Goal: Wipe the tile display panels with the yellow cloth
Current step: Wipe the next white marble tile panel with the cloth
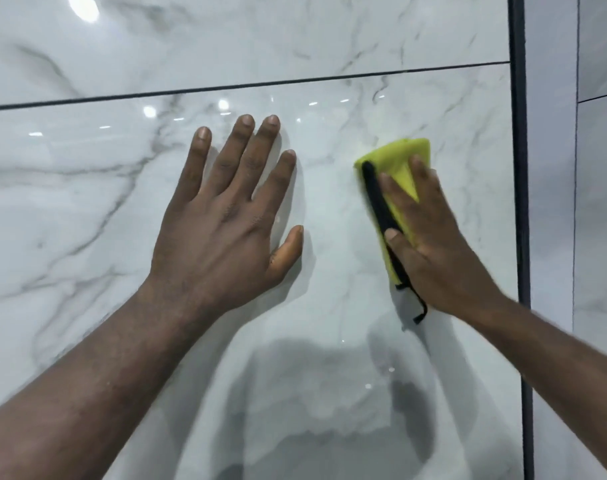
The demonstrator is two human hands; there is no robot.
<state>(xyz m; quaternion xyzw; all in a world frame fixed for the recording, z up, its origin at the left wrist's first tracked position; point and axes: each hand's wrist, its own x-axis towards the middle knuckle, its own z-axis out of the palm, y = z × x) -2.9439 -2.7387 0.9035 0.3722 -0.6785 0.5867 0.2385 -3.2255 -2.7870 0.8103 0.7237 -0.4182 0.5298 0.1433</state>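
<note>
A glossy white marble-look tile panel [330, 323] fills the view, upright in front of me. My left hand [226, 216] lies flat on it with fingers spread and straight. To its right, my right hand [430, 244] presses a folded yellow cloth [404, 164] with a black edge against the same panel, fingers straight over the cloth. The cloth's upper part sticks out beyond my fingertips; its lower part is hidden under my palm. A black thread dangles below the cloth.
A thin dark joint [246, 86] separates this panel from another marble panel [260, 36] above. A dark vertical frame strip [520, 202] borders the panel on the right, with further grey panels [593, 237] beyond it. Ceiling lights reflect in the gloss.
</note>
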